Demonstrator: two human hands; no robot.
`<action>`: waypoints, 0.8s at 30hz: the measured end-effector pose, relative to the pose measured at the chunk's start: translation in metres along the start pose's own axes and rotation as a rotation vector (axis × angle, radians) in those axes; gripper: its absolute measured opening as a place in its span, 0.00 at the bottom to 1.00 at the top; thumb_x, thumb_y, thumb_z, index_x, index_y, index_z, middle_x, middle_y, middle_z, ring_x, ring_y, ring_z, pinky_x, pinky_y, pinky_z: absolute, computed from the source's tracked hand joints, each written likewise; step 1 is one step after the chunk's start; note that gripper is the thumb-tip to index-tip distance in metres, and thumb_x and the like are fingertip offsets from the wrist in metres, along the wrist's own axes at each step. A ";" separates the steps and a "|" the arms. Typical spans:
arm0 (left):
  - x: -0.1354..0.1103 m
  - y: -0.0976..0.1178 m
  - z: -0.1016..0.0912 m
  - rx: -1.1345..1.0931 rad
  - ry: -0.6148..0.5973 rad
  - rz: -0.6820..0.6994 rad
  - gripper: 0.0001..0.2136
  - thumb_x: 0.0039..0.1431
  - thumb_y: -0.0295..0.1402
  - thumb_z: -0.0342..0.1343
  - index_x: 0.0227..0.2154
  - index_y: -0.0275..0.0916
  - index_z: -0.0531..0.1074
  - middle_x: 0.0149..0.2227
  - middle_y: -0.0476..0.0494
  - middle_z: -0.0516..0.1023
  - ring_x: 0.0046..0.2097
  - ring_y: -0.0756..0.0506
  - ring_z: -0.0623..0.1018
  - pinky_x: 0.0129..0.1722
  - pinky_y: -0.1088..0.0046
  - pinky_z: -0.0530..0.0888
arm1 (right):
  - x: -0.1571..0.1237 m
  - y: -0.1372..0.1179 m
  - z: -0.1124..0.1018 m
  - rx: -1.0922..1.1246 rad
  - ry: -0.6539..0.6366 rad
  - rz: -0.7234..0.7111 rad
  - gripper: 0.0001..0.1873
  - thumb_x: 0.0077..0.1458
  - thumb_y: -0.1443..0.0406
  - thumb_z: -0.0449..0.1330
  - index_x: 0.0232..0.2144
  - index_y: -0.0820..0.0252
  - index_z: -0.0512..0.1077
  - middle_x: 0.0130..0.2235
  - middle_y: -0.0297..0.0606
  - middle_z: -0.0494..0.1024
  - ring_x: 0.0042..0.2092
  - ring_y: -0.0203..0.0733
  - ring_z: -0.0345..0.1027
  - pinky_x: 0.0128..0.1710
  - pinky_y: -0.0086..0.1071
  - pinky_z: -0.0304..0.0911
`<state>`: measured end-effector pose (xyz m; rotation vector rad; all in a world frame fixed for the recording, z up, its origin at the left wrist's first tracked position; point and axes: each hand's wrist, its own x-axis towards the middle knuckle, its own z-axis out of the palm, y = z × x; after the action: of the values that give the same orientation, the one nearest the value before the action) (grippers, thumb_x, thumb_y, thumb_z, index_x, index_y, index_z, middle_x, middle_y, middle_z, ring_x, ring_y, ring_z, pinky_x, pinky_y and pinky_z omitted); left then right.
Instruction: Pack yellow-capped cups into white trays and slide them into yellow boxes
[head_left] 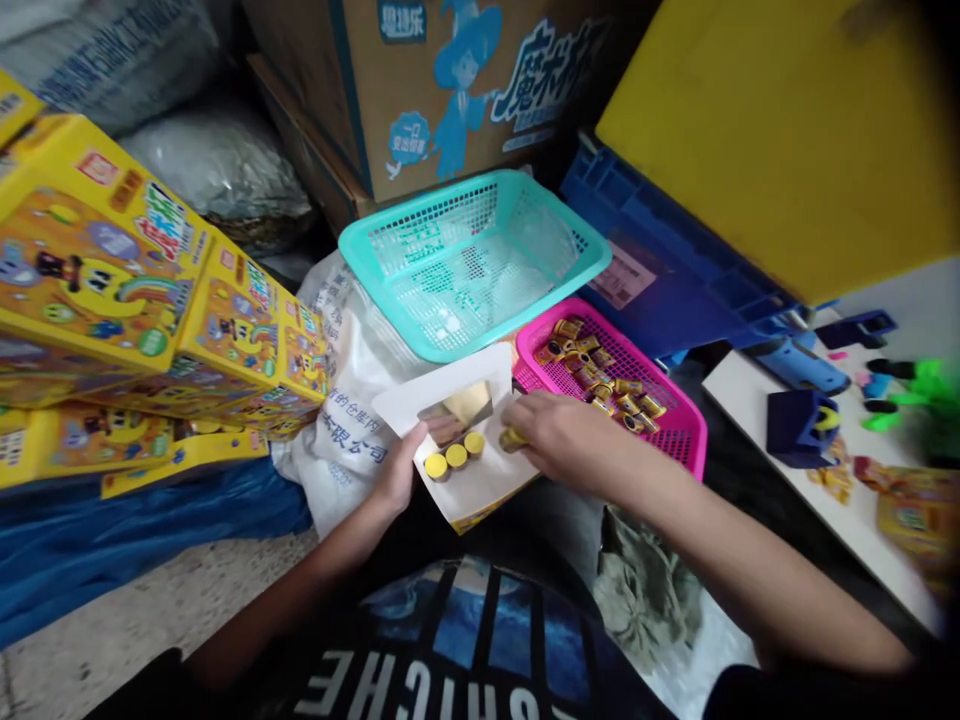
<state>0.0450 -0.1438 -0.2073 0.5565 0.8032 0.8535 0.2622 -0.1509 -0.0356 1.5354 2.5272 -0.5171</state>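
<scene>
My left hand (403, 468) grips the left side of an open cardboard box (487, 485) with a white inside and a window cut in its raised flap. Three small cups with round yellow lids (456, 457) stand in a row in the box. Over the box's right side, my right hand (546, 430) is closed on a small gold-yellow cup (513, 438), partly hidden by the fingers. Just beyond that hand lies a pink basket (694, 425) holding several small gold-and-brown cups (592, 375).
A teal basket (352, 240) sits behind the box on a white sack (337, 440). Yellow printed boxes (105, 260) are stacked at left. A large brown carton (360, 100) and blue crate (645, 260) stand behind. Toys and packets lie on a white table (817, 500) at right.
</scene>
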 end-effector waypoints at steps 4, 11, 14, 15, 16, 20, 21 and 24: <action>-0.004 0.000 0.004 -0.029 -0.002 -0.022 0.27 0.54 0.53 0.63 0.46 0.33 0.82 0.50 0.31 0.84 0.56 0.29 0.81 0.61 0.50 0.72 | 0.035 -0.016 0.044 -0.345 -0.107 -0.066 0.12 0.66 0.73 0.54 0.42 0.66 0.78 0.45 0.51 0.81 0.53 0.55 0.69 0.49 0.44 0.63; -0.001 -0.003 -0.006 -0.045 0.043 -0.056 0.27 0.53 0.55 0.63 0.43 0.35 0.82 0.47 0.33 0.86 0.58 0.28 0.79 0.61 0.52 0.72 | 0.031 0.032 0.024 -0.092 0.181 0.024 0.17 0.72 0.60 0.50 0.43 0.61 0.77 0.42 0.45 0.80 0.46 0.46 0.71 0.47 0.38 0.63; 0.001 0.000 -0.007 -0.026 0.080 -0.067 0.28 0.50 0.56 0.64 0.42 0.35 0.82 0.44 0.33 0.86 0.57 0.28 0.80 0.62 0.51 0.72 | 0.034 0.087 0.015 -0.111 0.230 0.418 0.19 0.72 0.64 0.45 0.47 0.66 0.75 0.47 0.53 0.79 0.50 0.51 0.70 0.50 0.40 0.63; 0.002 0.001 -0.006 -0.024 0.087 -0.068 0.28 0.50 0.56 0.64 0.42 0.35 0.81 0.44 0.33 0.86 0.57 0.28 0.80 0.62 0.50 0.72 | 0.038 0.104 0.018 -0.120 0.193 0.477 0.17 0.70 0.67 0.47 0.49 0.67 0.74 0.50 0.55 0.78 0.52 0.53 0.69 0.51 0.41 0.63; 0.002 0.002 -0.004 -0.020 0.090 -0.067 0.28 0.49 0.56 0.65 0.41 0.35 0.81 0.44 0.33 0.86 0.57 0.27 0.79 0.62 0.50 0.72 | 0.043 0.119 0.023 -0.120 0.143 0.487 0.16 0.68 0.69 0.50 0.51 0.67 0.74 0.52 0.56 0.78 0.54 0.53 0.69 0.52 0.41 0.63; 0.001 0.006 0.001 -0.016 0.102 -0.061 0.27 0.48 0.55 0.66 0.40 0.35 0.82 0.46 0.32 0.86 0.60 0.27 0.77 0.61 0.50 0.73 | 0.061 0.147 0.051 -0.092 0.025 0.429 0.15 0.63 0.73 0.54 0.49 0.64 0.76 0.52 0.53 0.79 0.55 0.51 0.70 0.56 0.41 0.63; 0.000 0.006 0.002 -0.021 0.106 -0.062 0.27 0.47 0.55 0.66 0.39 0.35 0.82 0.46 0.32 0.86 0.60 0.26 0.77 0.61 0.51 0.73 | 0.062 0.147 0.055 -0.089 0.026 0.443 0.15 0.63 0.73 0.54 0.49 0.65 0.76 0.52 0.55 0.80 0.55 0.53 0.70 0.57 0.43 0.62; -0.001 0.006 0.001 -0.034 0.116 -0.062 0.28 0.48 0.55 0.65 0.40 0.34 0.81 0.46 0.31 0.86 0.58 0.27 0.78 0.61 0.51 0.73 | 0.050 0.139 0.053 -0.064 0.085 0.515 0.17 0.65 0.70 0.52 0.52 0.71 0.73 0.54 0.62 0.78 0.57 0.56 0.70 0.58 0.47 0.62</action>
<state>0.0429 -0.1415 -0.2018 0.4528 0.9054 0.8466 0.3584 -0.0695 -0.1298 2.1137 2.0473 -0.2978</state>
